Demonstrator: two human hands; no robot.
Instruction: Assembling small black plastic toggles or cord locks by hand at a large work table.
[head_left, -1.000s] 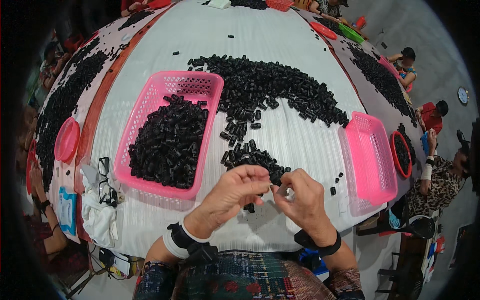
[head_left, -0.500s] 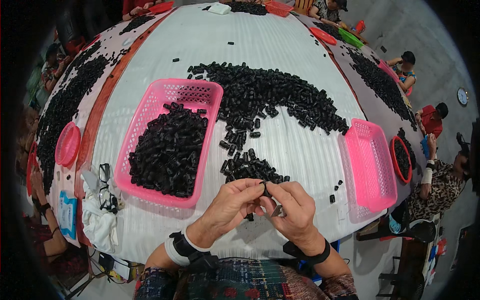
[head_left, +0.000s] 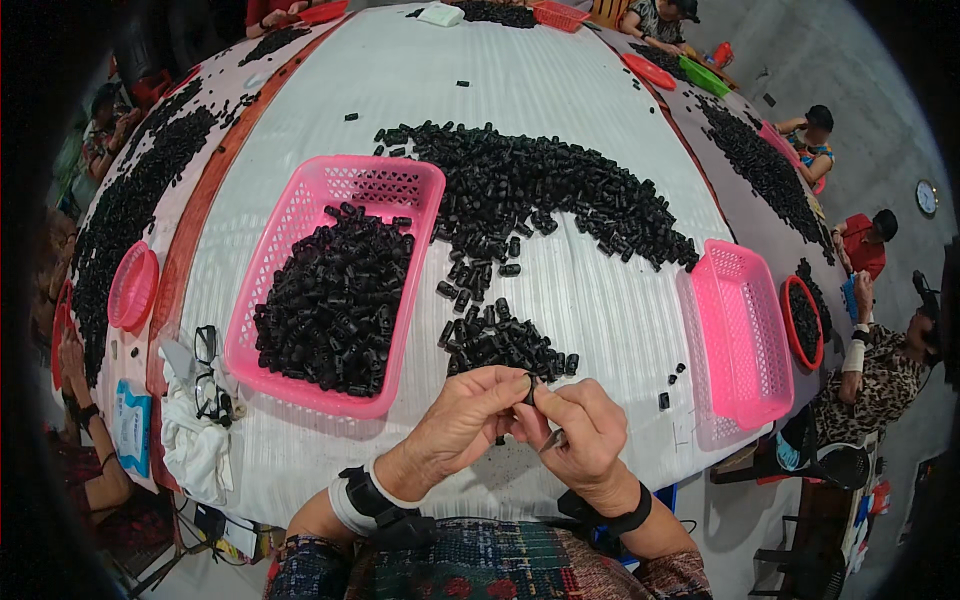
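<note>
Hands (head_left: 455,425) (head_left: 585,430), two, pinching seemingly one piece (head_left: 531,389).

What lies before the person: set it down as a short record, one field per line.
Left hand: the left hand pinches a small black part
Right hand: the right hand meets it at that part and holds a grey tool, exact kind unclear
Nearest pile: small black heap, just beyond the hands
Main pile: long curved black heap, farther off
Left container: pink basket holding many black parts
Right container: second pink basket
Far left: glasses by white cloth
</note>
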